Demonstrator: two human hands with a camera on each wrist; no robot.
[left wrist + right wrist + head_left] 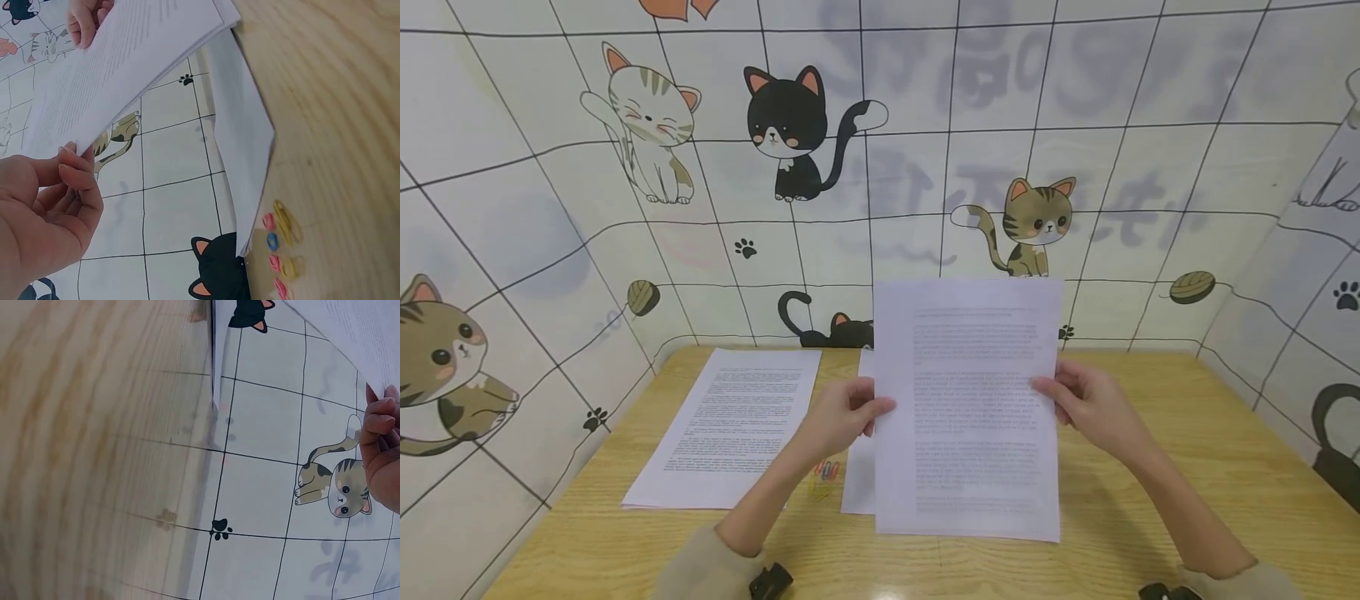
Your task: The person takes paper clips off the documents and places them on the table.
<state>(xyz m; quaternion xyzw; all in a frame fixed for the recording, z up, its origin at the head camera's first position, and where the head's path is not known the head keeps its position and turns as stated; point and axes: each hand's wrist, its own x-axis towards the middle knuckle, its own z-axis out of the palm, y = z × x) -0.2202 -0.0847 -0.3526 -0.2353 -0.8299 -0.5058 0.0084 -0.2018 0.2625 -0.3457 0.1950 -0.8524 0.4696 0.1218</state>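
Observation:
A thin stack of printed paper sheets (970, 417) is held upright above the table, its print facing the head camera. My left hand (842, 412) pinches its left edge between thumb and fingers, and my right hand (1090, 408) pinches the right edge at about the same height. In the left wrist view the left hand (50, 206) grips the edge of the sheets (119, 75). The right hand (382, 450) holds a paper edge at the border of the right wrist view. Behind the held stack, more white paper (859, 475) lies on the table, mostly hidden.
Another pile of printed sheets (730, 425) lies on the left of the wooden table (1187, 467). Several colourful paper clips (826, 470) lie between the piles, with pink, blue and yellow ones (282, 225) visible. A cat-patterned wall covering (910, 167) encloses the back and sides.

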